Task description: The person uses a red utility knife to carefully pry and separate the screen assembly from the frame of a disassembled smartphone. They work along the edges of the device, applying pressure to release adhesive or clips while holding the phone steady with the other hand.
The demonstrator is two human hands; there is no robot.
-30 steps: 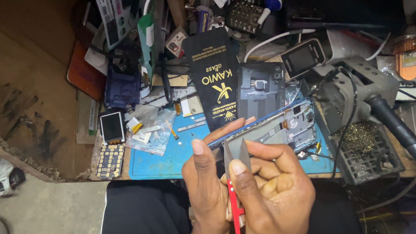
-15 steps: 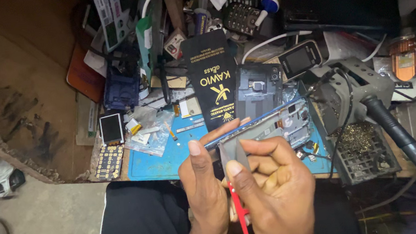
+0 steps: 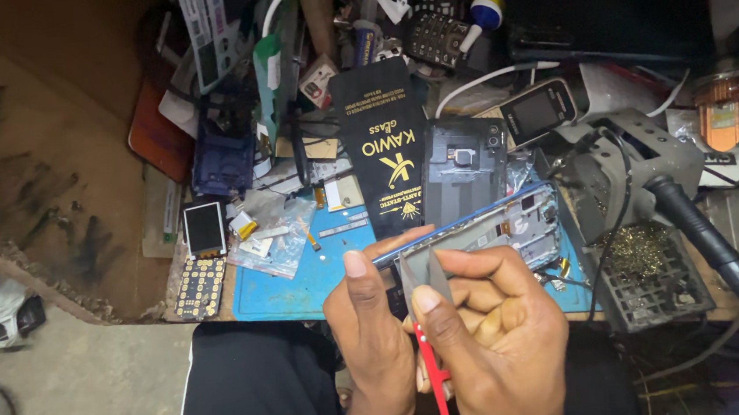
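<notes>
While the cluttered workbench [image 3: 105,193] fills the whole upper part of the view, both hands work just above the person's lap at its near edge. On the bench lies a blue work mat [image 3: 305,283], and to its right a grey soldering station [image 3: 639,169] stands with a thick black handle [image 3: 716,250] slanting down toward the lower right corner; beside it sits a black grid tray [image 3: 652,277] speckled with brassy bits. A black glass-protector sleeve with gold print [image 3: 387,149] lies upright in the middle, touching a dark phone back cover [image 3: 463,169] on its right. Behind that cover rests a small keypad phone [image 3: 540,111].

The opened phone frame [image 3: 499,228] — blue-edged, its inner boards showing — is held tilted over the mat's near right part. The left hand [image 3: 375,339] supports it from below, thumb pressed up along its lower edge, so the fingers are closed on the frame. The right hand [image 3: 494,334] is curled tight, thumb and forefinger pinching a red-handled tool [image 3: 436,378] whose flat grey blade [image 3: 427,269] meets the frame's near edge; the exact contact point is hidden by the fingers.

Left of the mat lie clear plastic bags [image 3: 275,241], a small loose screen [image 3: 204,229] and — nearest the bench edge — a keypad membrane with yellow dots [image 3: 198,287].
</notes>
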